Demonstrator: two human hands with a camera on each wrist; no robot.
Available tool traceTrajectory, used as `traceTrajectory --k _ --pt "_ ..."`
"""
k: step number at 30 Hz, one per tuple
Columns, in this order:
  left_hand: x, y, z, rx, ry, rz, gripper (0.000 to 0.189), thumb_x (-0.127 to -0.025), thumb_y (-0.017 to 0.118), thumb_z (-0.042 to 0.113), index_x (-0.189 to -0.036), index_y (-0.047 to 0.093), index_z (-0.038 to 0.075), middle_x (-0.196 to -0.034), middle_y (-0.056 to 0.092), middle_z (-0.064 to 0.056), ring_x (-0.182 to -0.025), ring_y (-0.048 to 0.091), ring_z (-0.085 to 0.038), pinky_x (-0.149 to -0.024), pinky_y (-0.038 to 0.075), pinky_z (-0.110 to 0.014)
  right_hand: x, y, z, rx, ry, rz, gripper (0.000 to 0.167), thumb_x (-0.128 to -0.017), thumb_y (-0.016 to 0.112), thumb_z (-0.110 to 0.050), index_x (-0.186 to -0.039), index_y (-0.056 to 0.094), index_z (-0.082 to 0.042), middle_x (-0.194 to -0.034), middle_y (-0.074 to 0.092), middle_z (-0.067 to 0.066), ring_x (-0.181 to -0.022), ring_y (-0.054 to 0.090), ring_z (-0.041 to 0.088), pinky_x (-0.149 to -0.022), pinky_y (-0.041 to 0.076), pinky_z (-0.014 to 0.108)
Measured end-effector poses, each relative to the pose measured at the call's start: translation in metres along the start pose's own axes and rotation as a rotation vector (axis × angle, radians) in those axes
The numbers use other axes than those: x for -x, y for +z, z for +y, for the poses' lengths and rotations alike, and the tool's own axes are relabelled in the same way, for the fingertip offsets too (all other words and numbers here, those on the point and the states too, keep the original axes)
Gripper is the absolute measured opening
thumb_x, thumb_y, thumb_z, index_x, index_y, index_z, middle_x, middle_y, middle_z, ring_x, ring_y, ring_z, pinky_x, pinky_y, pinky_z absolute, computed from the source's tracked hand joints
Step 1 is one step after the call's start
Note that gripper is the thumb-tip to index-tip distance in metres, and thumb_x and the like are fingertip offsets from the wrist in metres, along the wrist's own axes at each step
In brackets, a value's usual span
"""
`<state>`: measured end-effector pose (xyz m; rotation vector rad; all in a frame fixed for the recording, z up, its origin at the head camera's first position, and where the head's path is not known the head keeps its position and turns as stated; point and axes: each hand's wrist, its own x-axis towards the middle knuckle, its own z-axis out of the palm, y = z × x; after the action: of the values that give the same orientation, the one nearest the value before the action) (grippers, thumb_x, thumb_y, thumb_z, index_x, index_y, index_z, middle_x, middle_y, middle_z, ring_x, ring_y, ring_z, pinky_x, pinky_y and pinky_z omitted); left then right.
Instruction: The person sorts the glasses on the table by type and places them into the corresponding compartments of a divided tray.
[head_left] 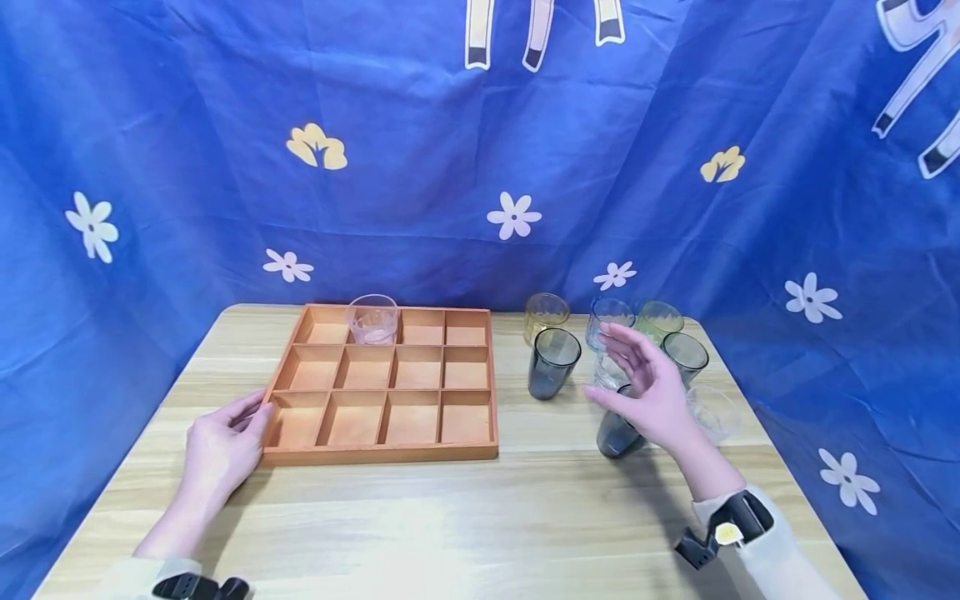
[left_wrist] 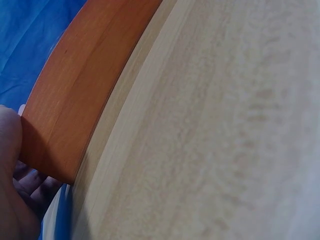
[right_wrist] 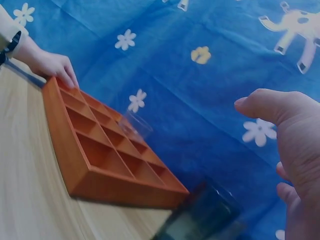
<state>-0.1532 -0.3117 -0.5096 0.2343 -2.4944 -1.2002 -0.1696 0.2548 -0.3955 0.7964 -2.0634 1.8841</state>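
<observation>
My left hand (head_left: 225, 437) grips the left side of a wooden divided tray (head_left: 375, 455), near its front corner. In the left wrist view, fingers show around that corner. A pale pink glass (head_left: 373, 321) stands in the tray's back row, second compartment from the left. My right hand (head_left: 651, 387) hovers over the glasses at the right, thumb apart from curved fingers, nothing between them. Below it is a dark grey glass (head_left: 617, 435), partly hidden by the hand. Another dark grey glass (head_left: 553, 365) stands to the hand's left. A clear glass behind the fingers is mostly covered.
Around the right hand stand a yellow glass (head_left: 546, 317), a light blue glass (head_left: 611, 312), a green glass (head_left: 660, 319), a grey-green glass (head_left: 686, 356) and a clear glass (head_left: 714, 414). Blue patterned cloth (head_left: 420, 200) hangs behind and beside the wooden table (head_left: 450, 525).
</observation>
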Motion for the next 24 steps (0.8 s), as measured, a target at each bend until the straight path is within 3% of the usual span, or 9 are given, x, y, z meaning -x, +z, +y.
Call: traceTrajectory --k 11,24 --pt "0.000 0.000 0.000 -0.010 0.013 0.013 0.039 -0.105 0.068 0.024 -0.133 0.071 -0.003 -0.119 0.072 -0.026 -0.085 0.051 0.026 -0.072 0.045 0.000 0.028 -0.032 0.012 0.134 0.072 0.094 0.087 -0.073 0.080 0.027 -0.151 0.044 0.012 -0.153 0.053 0.018 -0.142 0.049 0.023 -0.121 0.035 0.032" --pt "-0.001 0.002 -0.001 0.010 0.019 0.023 0.037 -0.105 0.068 0.021 -0.132 0.072 -0.004 -0.118 0.072 -0.026 -0.085 0.052 0.026 -0.073 0.046 0.000 0.056 -0.043 0.031 0.229 0.165 0.160 0.089 -0.072 0.083 0.025 -0.150 0.043 0.013 -0.153 0.048 0.029 -0.143 0.048 0.027 -0.120 0.034 0.025"
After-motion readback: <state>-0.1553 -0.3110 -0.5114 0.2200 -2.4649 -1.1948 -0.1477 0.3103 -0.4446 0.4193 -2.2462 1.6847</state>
